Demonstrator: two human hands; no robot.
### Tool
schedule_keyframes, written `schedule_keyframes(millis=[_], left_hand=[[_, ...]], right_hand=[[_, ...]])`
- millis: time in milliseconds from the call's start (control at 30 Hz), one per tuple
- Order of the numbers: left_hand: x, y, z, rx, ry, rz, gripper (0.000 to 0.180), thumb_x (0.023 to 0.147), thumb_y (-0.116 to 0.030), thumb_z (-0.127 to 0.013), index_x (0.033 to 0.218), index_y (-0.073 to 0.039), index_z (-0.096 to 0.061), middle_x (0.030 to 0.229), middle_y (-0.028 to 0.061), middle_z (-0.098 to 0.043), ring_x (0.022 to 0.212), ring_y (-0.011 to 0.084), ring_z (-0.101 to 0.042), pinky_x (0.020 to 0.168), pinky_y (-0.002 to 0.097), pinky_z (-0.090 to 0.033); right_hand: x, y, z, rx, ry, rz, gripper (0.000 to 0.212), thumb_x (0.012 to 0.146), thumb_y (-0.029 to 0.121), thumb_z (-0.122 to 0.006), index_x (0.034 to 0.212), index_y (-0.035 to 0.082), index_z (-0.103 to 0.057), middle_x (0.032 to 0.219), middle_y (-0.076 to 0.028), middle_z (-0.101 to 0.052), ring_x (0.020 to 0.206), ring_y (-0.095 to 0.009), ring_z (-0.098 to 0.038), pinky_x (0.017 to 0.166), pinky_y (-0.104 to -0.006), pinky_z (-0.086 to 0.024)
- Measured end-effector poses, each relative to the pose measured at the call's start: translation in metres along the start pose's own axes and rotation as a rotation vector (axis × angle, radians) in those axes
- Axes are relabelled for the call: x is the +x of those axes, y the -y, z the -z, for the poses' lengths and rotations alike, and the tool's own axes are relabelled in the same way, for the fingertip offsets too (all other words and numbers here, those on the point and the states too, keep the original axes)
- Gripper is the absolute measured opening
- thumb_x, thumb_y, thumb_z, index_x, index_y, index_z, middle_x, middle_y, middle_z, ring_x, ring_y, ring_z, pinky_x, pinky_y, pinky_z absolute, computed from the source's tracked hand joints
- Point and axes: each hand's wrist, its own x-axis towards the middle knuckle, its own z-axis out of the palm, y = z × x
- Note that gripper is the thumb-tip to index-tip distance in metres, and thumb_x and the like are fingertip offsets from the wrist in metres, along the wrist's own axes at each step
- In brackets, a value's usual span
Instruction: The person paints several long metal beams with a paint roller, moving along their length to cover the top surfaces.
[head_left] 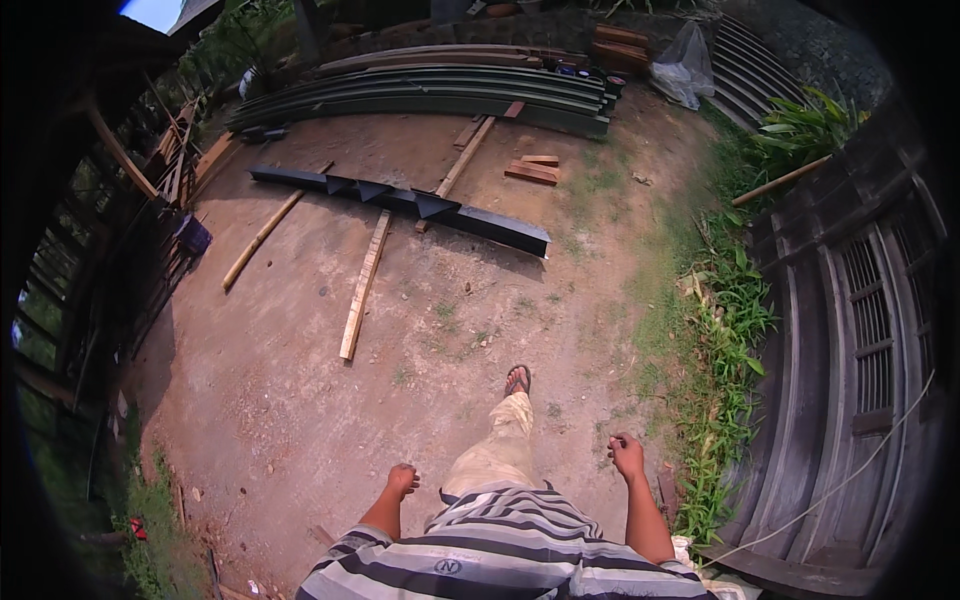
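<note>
Steel, dark and folded, the long flashing strip [400, 200] lies well ahead on bare dirt, likely stiff, sharp-edged, best lifted near midlength, while left hand [402, 480] and right hand [627, 455] hang loosely curled, empty.

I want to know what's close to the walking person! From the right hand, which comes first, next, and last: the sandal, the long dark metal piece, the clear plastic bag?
From the right hand, in the head view:
1. Sandal, on the foot just ahead and to the left.
2. Dark metal piece, lying across the dirt mid-yard.
3. Plastic bag, far end, by the stacked metal sheets.
</note>
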Motion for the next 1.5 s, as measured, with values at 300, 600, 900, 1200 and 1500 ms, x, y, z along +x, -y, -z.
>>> schedule_keyframes(millis=[300,600,900,1200,1500], left_hand=[[0.122,-0.307,-0.071,-0.048,-0.101,0.021,0.026,0.095,-0.012,-0.056,0.118,-0.004,-0.065,0.1,0.0167,-0.073,0.076,0.0293,-0.07,0.063,0.0431,-0.053],[0.185,-0.773,-0.234,0.056,0.02,-0.454,0.041,0.096,-0.01,-0.061,0.136,-0.004,-0.061,0.105,0.0154,-0.074,0.08,0.0228,-0.071,0.062,0.0339,-0.051],[0.209,-0.928,-0.378,0.313,0.104,-0.283,0.041,0.096,-0.015,-0.067,0.134,-0.002,-0.063,0.107,0.0163,-0.075,0.089,0.0241,-0.073,0.071,0.0359,-0.055],[0.221,-1.006,-0.413,-0.063,0.007,-0.11,0.036,0.095,-0.014,-0.066,0.129,-0.004,-0.064,0.105,0.0132,-0.075,0.087,0.0248,-0.073,0.073,0.0387,-0.054],[0.354,-1.062,-0.392,-0.394,-0.081,0.109,0.024,0.097,-0.014,-0.061,0.12,-0.007,-0.065,0.094,0.0102,-0.073,0.074,0.0226,-0.07,0.061,0.0367,-0.051]], right_hand=[[0.151,0.072,0.071,-0.245,0.202,-0.443,0.025,0.096,0.022,-0.068,0.108,0.001,-0.072,0.088,-0.013,-0.075,0.066,-0.024,-0.073,0.054,-0.0383,-0.059],[0.336,0.089,0.139,0.226,-0.102,-0.766,0.02,0.098,0.017,-0.061,0.109,0.002,-0.069,0.087,-0.017,-0.073,0.062,-0.029,-0.071,0.05,-0.0441,-0.056],[0.712,0.111,0.229,0.271,0.031,-0.77,0.02,0.094,0.022,-0.066,0.099,0.004,-0.073,0.087,-0.017,-0.075,0.069,-0.028,-0.074,0.057,-0.0427,-0.058],[1.102,0.431,0.333,-0.007,-0.119,-0.041,0.026,0.102,0.023,-0.062,0.115,0.001,-0.069,0.092,-0.012,-0.076,0.072,-0.019,-0.073,0.058,-0.0339,-0.056],[1.283,0.513,0.199,-0.518,0.144,0.023,0.025,0.096,0.021,-0.066,0.112,0.002,-0.073,0.088,-0.013,-0.076,0.068,-0.02,-0.072,0.055,-0.0349,-0.057]])
